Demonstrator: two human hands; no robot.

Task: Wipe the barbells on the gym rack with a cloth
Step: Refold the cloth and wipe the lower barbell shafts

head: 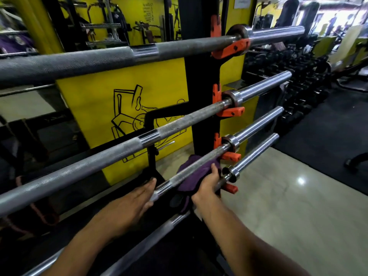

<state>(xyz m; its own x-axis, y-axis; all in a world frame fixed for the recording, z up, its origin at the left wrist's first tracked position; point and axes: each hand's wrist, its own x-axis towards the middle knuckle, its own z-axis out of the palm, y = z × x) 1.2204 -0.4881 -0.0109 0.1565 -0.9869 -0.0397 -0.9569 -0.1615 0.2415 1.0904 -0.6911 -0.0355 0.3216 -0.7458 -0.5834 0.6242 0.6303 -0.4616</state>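
Purple cloth: I saw it draped over the third barbell from the top, near the orange hooks of the black rack upright. My right hand clutched the cloth around that bar's shaft. My left hand lay flat on the same bar, fingers straight, just beside the cloth. Remaining barbells: two above, one below. Background: yellow wall panel with line drawing.
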